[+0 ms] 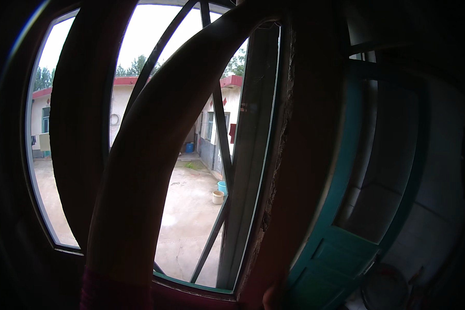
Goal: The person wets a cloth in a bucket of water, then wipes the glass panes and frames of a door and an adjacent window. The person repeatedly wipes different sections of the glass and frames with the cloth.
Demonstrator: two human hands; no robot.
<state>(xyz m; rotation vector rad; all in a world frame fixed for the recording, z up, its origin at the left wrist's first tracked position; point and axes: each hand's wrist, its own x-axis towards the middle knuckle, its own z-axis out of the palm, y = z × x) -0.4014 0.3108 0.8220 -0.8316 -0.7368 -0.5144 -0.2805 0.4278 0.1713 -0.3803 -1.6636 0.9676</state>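
Observation:
My left arm (139, 170), bare above a dark maroon sleeve, rises from the lower edge and crosses in front of the window (194, 243). At the top, my left hand (266, 11) reaches the upper part of the dark window frame (261, 77). Shadow and the picture's edge hide its fingers, so I cannot tell whether it holds anything. Low down, a small rounded bit of what looks like my right hand (269, 298) shows beside the wall under the window. The rest of that hand is out of sight.
Diagonal bars (222, 129) cross the window. A green door (341, 253) with a glass pane stands at the right. Outside are a paved yard (188, 227), a pale building (124, 98) with a red roof edge, a whitish bucket (218, 197) and a blue barrel (189, 148).

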